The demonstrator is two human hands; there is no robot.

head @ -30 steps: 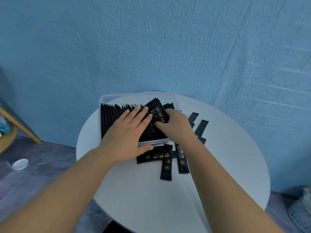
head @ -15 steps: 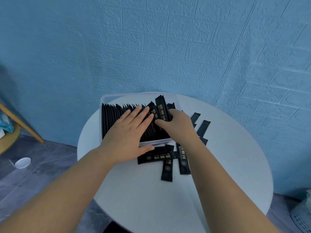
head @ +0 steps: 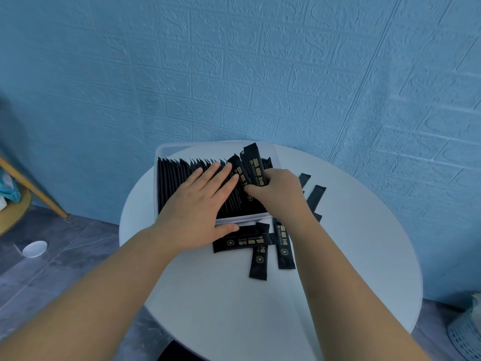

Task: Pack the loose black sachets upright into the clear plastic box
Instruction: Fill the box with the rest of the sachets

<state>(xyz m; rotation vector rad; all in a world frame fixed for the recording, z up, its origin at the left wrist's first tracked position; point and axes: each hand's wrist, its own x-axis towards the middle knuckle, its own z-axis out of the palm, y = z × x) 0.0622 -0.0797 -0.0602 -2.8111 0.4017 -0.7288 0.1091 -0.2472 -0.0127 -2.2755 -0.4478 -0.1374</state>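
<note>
Key relation: the held sachet [head: 253,162] stands nearly upright, long axis approx. vertical w/ a slight tilt. Its lower end sits in a gap near the right end of the clear plastic box [head: 182,148], so the push prob. goes straight down. Right hand [head: 278,194] grips it low, fingers curled round it. Left hand [head: 197,207] lies flat on the packed row [head: 179,178], fingers straight, thumb over the near wall. Room is tight: narrow slot only. Loose sachets [head: 239,242] lie flat on the table [head: 234,308] just beside that wall, nearer the right hand.
</note>
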